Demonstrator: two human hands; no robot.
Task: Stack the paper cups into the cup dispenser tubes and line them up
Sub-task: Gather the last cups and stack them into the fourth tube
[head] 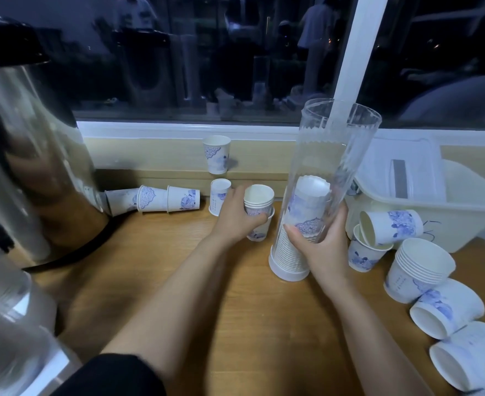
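A clear plastic dispenser tube (337,155) stands upright on a white base on the wooden table, holding a stack of white cups with blue flower prints inside. My right hand (320,244) grips the tube low down. My left hand (237,217) holds a short stack of nested cups (258,202) just left of the tube. Loose cups lie on their sides at the back left (168,198). One cup (217,154) stands on the window ledge and another (220,192) stands behind my left hand.
A large steel water urn (27,155) fills the left side. A white plastic bin (447,207) with a lid sits at the right. Several cups lie and stand beside it, including a nested stack (418,270) and tipped cups (447,308) near the right edge.
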